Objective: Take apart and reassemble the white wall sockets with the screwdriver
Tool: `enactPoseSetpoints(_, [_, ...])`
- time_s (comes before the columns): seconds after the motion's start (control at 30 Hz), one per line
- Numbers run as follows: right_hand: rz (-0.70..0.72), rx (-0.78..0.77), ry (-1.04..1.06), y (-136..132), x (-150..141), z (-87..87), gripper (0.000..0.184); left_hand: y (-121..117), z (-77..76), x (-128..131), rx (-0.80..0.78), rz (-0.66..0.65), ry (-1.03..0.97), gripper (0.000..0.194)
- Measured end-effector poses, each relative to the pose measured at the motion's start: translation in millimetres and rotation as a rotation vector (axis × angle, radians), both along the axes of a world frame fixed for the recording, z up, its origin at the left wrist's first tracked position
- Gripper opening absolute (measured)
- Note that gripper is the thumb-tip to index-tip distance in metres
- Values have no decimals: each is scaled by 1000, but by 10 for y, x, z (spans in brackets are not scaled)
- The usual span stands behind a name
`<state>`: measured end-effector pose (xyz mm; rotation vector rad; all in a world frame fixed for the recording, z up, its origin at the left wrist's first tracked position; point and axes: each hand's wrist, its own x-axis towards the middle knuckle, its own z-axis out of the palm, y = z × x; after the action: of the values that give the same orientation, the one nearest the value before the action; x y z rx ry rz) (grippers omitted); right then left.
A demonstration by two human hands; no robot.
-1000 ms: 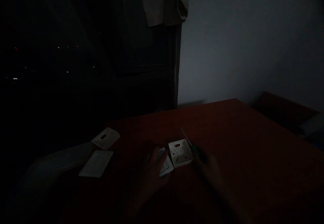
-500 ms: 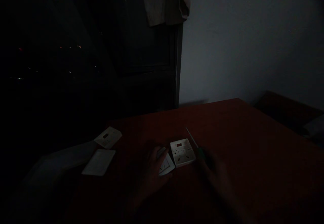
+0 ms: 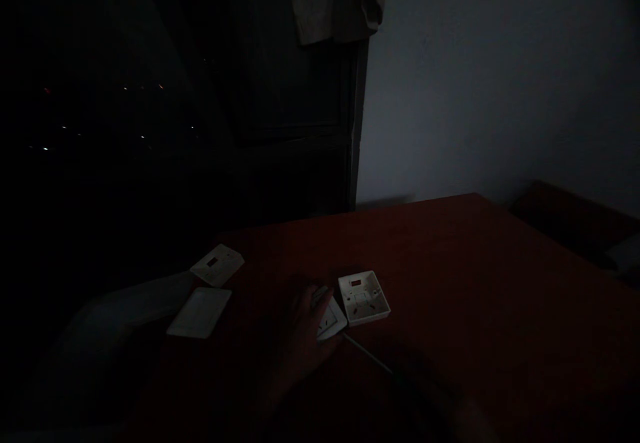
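Observation:
My left hand (image 3: 303,336) grips a white wall socket plate (image 3: 331,319) by its edges, low over the reddish table. Just right of the plate lies an open white mounting box (image 3: 364,298), hollow side up, with a slot in its base. In deep shadow at lower right, my right hand (image 3: 450,399) holds a screwdriver (image 3: 369,354). The metal shaft points left, and its tip is beside the socket plate and my left thumb. The fingers of my right hand are barely visible.
On the table's left lie a flat white plate (image 3: 200,312) and a second white box (image 3: 218,265) with a slot. The reddish table (image 3: 440,243) runs back to a pale wall (image 3: 475,96). A cloth (image 3: 335,3) hangs at the dark window.
My right hand has moved down and brought the screwdriver from the mounting box's right side to below it, its tip now pointing left. My left hand stays on the socket plate.

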<state>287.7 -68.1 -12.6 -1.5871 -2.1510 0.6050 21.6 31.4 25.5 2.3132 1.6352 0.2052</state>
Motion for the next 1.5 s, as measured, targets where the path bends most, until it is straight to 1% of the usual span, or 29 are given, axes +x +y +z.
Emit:
enactPoseSetpoints(0.1, [51,98,-68,3,-41,-44,44,-6,60,31,-29,10,23,72])
enactPoseSetpoints(0.2, [70,202,-117,-7,-67,-73,48,-15,150,73,-38,29,48,71])
enactPoseSetpoints(0.27, [77,255,-149,-18,-79,-82,51,-19,182,88,-45,40,69,71])
enactPoseSetpoints(0.33, [96,302,-166,-26,-85,-90,54,-18,174,88,-46,47,82,71])
enactPoseSetpoints(0.4, [113,352,-168,-30,-82,-106,56,-14,132,76,-28,55,86,72])
enactPoseSetpoints(0.53, [123,383,-162,-30,-60,-163,59,-11,52,63,6,64,88,74])
enactPoseSetpoints(0.63, [98,335,-147,-40,-67,-192,59,-25,57,76,8,61,80,72])
enactPoseSetpoints(0.73, [72,196,-94,-46,-105,-152,58,-37,86,84,9,65,83,71])
enactPoseSetpoints(0.9, [-2,-129,13,23,-203,85,46,-29,68,76,-46,35,20,74])
enactPoseSetpoints(0.97, [-30,-197,45,61,-241,186,46,-28,41,64,-69,24,-34,78])
enactPoseSetpoints(1.03, [-51,-232,80,86,-268,262,45,-27,24,37,-92,17,-94,81])
enactPoseSetpoints(1.1, [-60,-250,121,97,-281,306,44,-14,31,-10,-104,13,-140,79])
enactPoseSetpoints(1.2, [-73,-237,185,99,-278,322,44,70,90,-109,-46,1,-190,73])
enactPoseSetpoints(1.27, [-99,-217,218,98,-268,320,43,185,137,-181,28,1,-202,70])
enactPoseSetpoints(1.37, [-106,-219,237,94,-249,323,41,425,172,-277,117,12,-172,66])
enactPoseSetpoints(1.43, [-108,-243,222,89,-236,317,40,591,167,-315,122,-6,-140,66])
enactPoseSetpoints(1.5, [-115,-263,210,82,-227,291,39,731,153,-319,101,-59,-106,69])
